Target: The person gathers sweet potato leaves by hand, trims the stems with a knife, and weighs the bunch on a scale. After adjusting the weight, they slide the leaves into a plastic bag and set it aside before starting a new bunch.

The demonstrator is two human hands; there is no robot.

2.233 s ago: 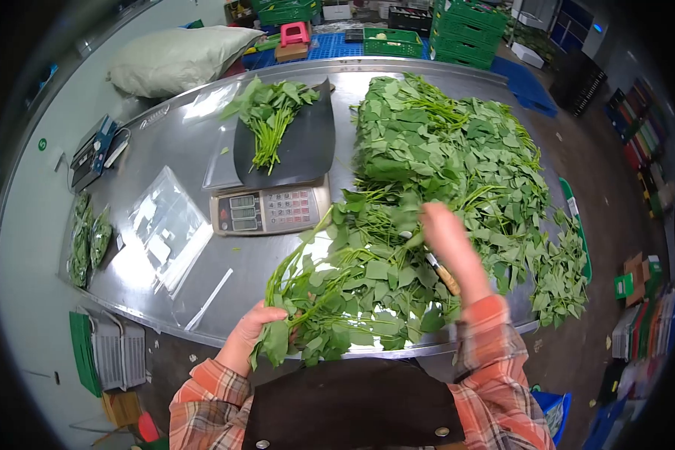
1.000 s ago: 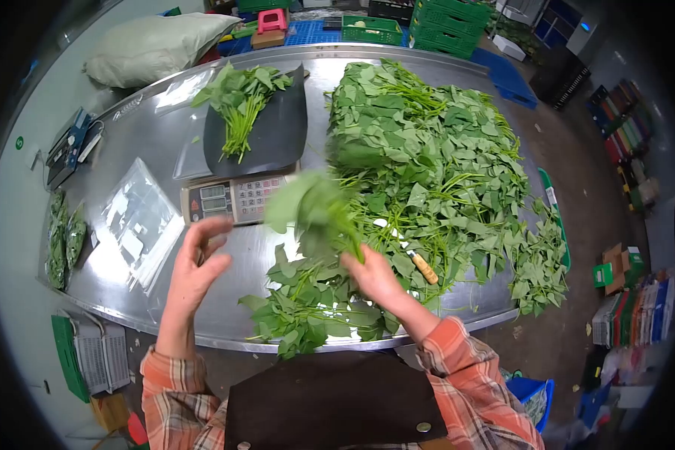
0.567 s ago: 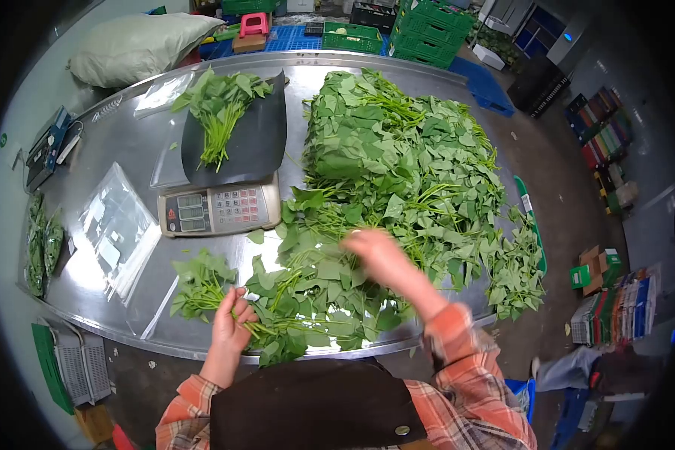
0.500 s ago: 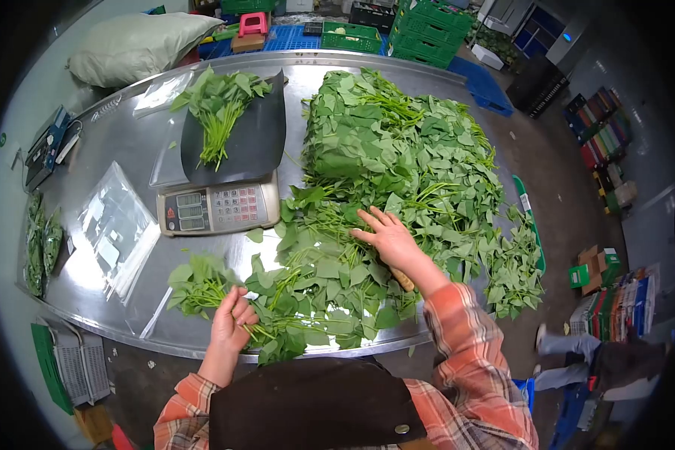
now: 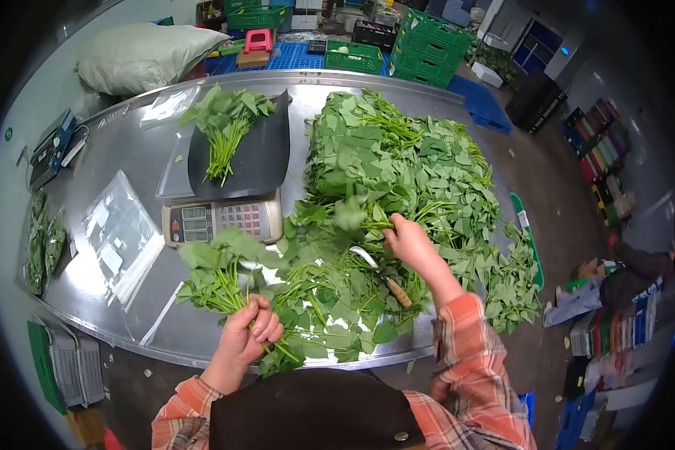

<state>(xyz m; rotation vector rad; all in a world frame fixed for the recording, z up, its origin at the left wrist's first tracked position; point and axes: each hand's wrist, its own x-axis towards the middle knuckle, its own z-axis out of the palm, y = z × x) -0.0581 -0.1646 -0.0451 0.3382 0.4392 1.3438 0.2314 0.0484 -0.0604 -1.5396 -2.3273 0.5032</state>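
Observation:
My left hand (image 5: 253,330) is closed around the stems of a bunch of leafy greens (image 5: 216,276), its leaves pointing up and away from me. Pinched in my right hand (image 5: 411,241) are stems of a few leafy sprigs (image 5: 356,214), blurred by motion, above the loose greens. Below that hand a sickle (image 5: 394,289) with a wooden handle and curved metal blade lies on the greens. A large heap of leafy greens (image 5: 405,161) covers the table's right side. Another bunch (image 5: 225,142) rests on the black tray (image 5: 266,165) of a digital scale (image 5: 221,219).
Clear plastic bags (image 5: 116,240) lie on the steel table (image 5: 146,315), left of the scale. Packed greens (image 5: 43,244) sit at the far left edge. Green crates (image 5: 427,45), a pink stool (image 5: 258,40) and a white sack (image 5: 146,58) stand behind. A person (image 5: 637,266) is at the right.
My right hand has lifted sprigs from the pile, uncovering more of the sickle. The bunch in my left hand looks fuller and is raised slightly. The person at the right has shifted.

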